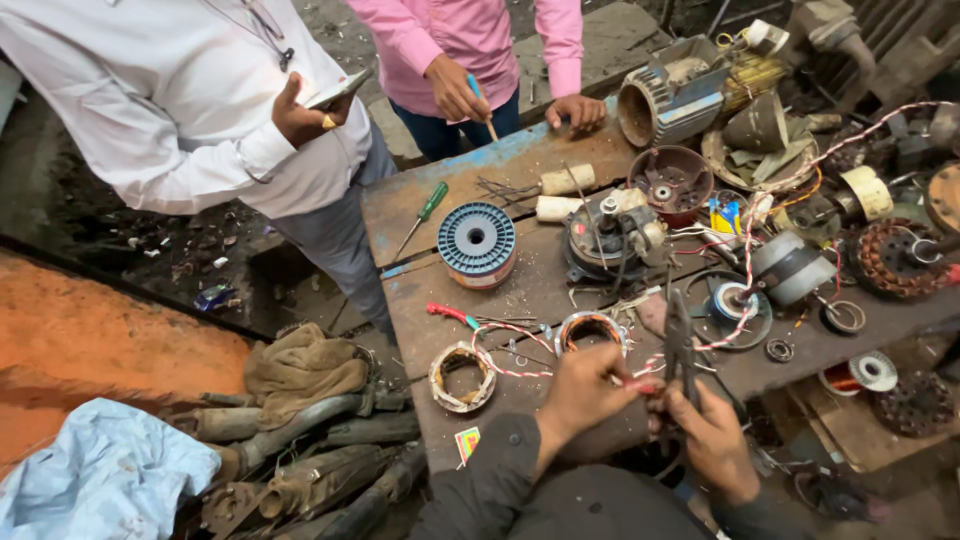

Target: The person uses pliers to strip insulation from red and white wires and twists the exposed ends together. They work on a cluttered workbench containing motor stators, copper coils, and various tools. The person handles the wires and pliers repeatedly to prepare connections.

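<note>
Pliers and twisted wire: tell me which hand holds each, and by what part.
Right hand grips the pliers by the handles. Left hand pinches the red-and-white twisted wire near its end.

I see dark pliers (680, 345) standing nearly upright, and a red-and-white twisted wire (745, 255) trailing across the worktop (540, 285).

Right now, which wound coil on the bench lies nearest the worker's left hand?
The copper-coloured coil just above the left hand; the pale taped coil lies farther left.
</note>
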